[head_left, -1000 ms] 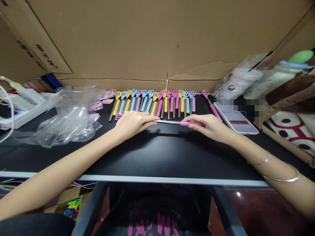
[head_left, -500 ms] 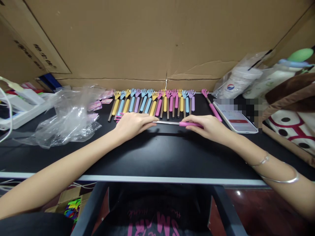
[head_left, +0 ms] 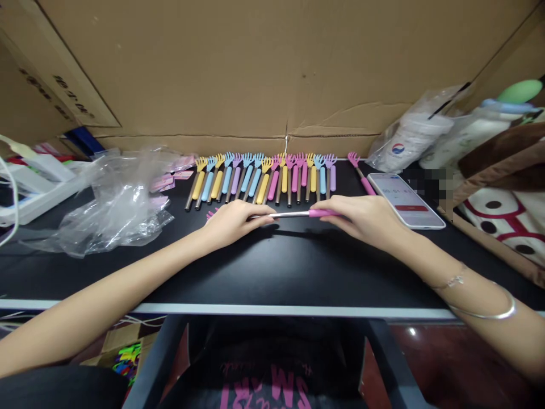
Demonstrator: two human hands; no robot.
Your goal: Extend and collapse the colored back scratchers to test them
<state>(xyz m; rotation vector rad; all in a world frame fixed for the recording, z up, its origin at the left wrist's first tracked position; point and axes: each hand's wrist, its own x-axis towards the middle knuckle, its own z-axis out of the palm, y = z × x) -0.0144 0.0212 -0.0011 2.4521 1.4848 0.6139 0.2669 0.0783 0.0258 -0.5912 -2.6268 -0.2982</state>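
Between the 2 hands, a pink back scratcher (head_left: 293,214) is being held level, just above the black table (head_left: 272,272). Its steel shaft is extended and is spanning the gap from one grip to the other.

The left hand (head_left: 232,222) is resting palm down, with its fingers (head_left: 259,213) pressed together and curled over the bare shaft. Its thumb is hidden, so the underside of this grip cannot be read. Just outboard of this grip, the pink claw head (head_left: 210,215) is sticking out past the knuckles.

The right hand (head_left: 361,218) is pinching the pink handle sleeve (head_left: 322,213) between its fingertips, at the opposite end of the shaft. 2 bracelets (head_left: 483,298) are sitting on this forearm.

Directly beyond both grips, a row of back scratchers (head_left: 259,180) in yellow, blue, purple and pink is lying side by side, claws pointing toward the cardboard wall (head_left: 272,74). The near ends of this row are lying close to the held shaft.

Beyond the right grip and slightly outboard, 1 single pink scratcher (head_left: 363,177) is lying apart from the row, just beside a phone (head_left: 404,200) with its screen lit. Farther out on that side, a bagged cup (head_left: 409,145) is leaning against the cardboard.

Outboard of the left grip, crumpled clear plastic bags (head_left: 114,204) are lying well apart from the hand.
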